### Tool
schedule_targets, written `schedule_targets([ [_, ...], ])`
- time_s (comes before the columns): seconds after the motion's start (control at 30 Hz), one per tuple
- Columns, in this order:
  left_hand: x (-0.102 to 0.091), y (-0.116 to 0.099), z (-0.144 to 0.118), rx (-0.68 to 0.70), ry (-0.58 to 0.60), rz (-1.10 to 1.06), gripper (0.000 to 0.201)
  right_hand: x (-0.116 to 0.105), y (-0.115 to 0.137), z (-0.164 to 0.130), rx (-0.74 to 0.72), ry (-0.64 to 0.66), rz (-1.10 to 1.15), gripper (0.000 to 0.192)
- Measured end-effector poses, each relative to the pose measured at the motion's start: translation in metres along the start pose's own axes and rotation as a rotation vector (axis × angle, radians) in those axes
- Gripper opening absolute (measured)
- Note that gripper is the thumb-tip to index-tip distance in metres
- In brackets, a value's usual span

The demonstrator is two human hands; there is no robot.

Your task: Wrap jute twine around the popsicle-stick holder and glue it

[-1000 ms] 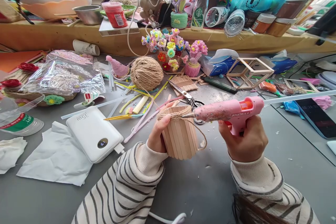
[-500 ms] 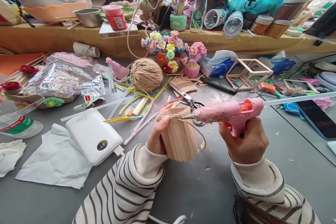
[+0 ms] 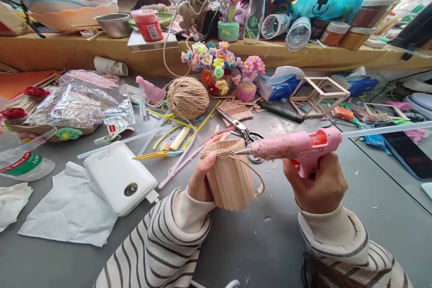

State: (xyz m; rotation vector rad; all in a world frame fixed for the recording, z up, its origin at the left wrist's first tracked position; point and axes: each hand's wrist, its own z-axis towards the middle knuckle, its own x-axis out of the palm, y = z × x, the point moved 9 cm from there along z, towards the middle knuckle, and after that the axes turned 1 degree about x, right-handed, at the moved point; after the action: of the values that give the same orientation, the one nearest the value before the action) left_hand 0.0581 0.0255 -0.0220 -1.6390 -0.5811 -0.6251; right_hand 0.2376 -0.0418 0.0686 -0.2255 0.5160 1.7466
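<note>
A person in a striped sweater works at a cluttered grey table (image 3: 263, 243). The left hand (image 3: 201, 180) wraps around the side of a stick cup (image 3: 231, 180) made of upright wooden sticks, the thumb pressing jute twine (image 3: 222, 149) against the rim. The cup is lifted just above the tabletop, tilted slightly. The right hand (image 3: 319, 184) grips the handle of a pink glue gun (image 3: 293, 146), fingers closed around it, its nozzle touching the twine at the cup's rim.

A white power bank (image 3: 119, 177) lies to the left on white paper (image 3: 70, 211). Beyond the cup lie scissors (image 3: 241, 128), loose coloured sticks and a ball of twine (image 3: 188, 97). Farther back stand small pots of craft flowers (image 3: 216, 65) and a wooden frame (image 3: 319, 94), below a crowded wooden shelf (image 3: 67, 49).
</note>
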Motion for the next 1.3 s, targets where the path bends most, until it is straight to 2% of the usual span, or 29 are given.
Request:
schedule_targets([
  [0.13,-0.0046,0.006,-0.0022,-0.055,-0.026,0.004,0.049,-0.002,0.0017,-0.0002,0.003,-0.013,-0.008,0.021],
  [0.53,-0.0006,0.0046,-0.0035,-0.049,-0.018,-0.015,0.051,-0.0021,0.003,-0.002,-0.018,-0.007,-0.015,0.019],
  [0.73,-0.0012,0.0077,-0.0052,-0.097,-0.009,-0.012,0.051,-0.0022,0.0036,-0.0013,-0.013,-0.008,-0.013,0.018],
  [0.93,0.0024,0.0017,-0.0055,-0.041,0.001,0.008,0.045,-0.0021,0.0019,-0.0019,0.004,-0.001,-0.032,0.017],
  [1.3,-0.0003,0.0059,-0.0035,-0.068,0.013,-0.024,0.05,-0.0045,0.0012,-0.0016,-0.011,-0.032,-0.002,0.019],
])
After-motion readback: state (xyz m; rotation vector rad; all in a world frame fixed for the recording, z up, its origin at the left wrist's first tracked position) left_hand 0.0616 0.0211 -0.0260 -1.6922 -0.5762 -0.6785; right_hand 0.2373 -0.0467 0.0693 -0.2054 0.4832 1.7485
